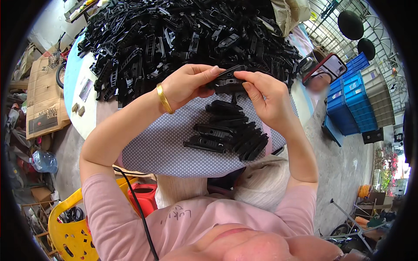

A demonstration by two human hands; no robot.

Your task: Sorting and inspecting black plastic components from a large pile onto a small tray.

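My left hand [191,83], with a gold bangle at its wrist, grips one end of a black plastic part [229,88]. The other end sits between the thumb and fingers of my right hand [266,95]. This part is long and narrow, with a short piece sticking down, somewhat like a toy pistol; its exact kind is unclear. Just below my hands, several long black plastic pieces [215,135] lie in a small overlapping pile on a dotted grey cloth [152,150]. Beyond my hands rises a large heap of loose black plastic parts [174,37].
A phone [333,67] stands at the table's right side, near blue crates [355,102]. Two small stones [78,108] lie at the table's left edge. A yellow chair [72,222] and a red stool [143,195] are at lower left. A black cable [138,209] hangs beside my left arm.
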